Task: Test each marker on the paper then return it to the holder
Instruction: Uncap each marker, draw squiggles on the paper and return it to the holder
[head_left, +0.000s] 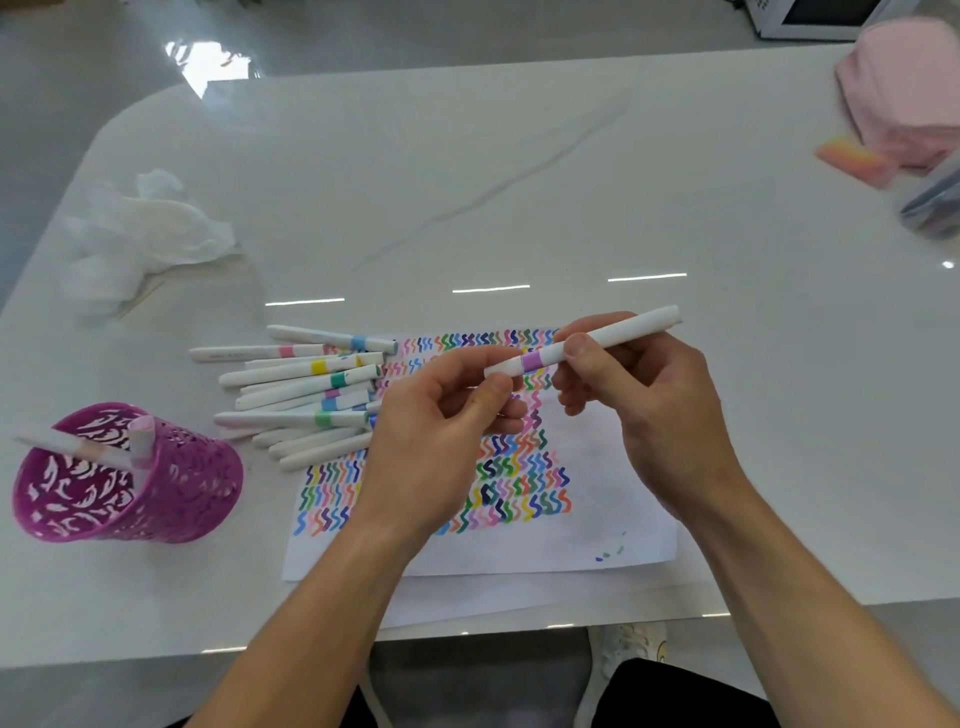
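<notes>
Both hands pinch one purple-banded marker (582, 340) above the paper (597, 519): left hand (441, 431) on cap end, right hand (639, 395) on barrel. Holder (171, 499) sits left.

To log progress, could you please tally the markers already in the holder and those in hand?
Markers in the purple holder: 2
Purple-banded marker held by left hand and right hand: 1
Total: 3
The pile overlaps too much to count.
</notes>
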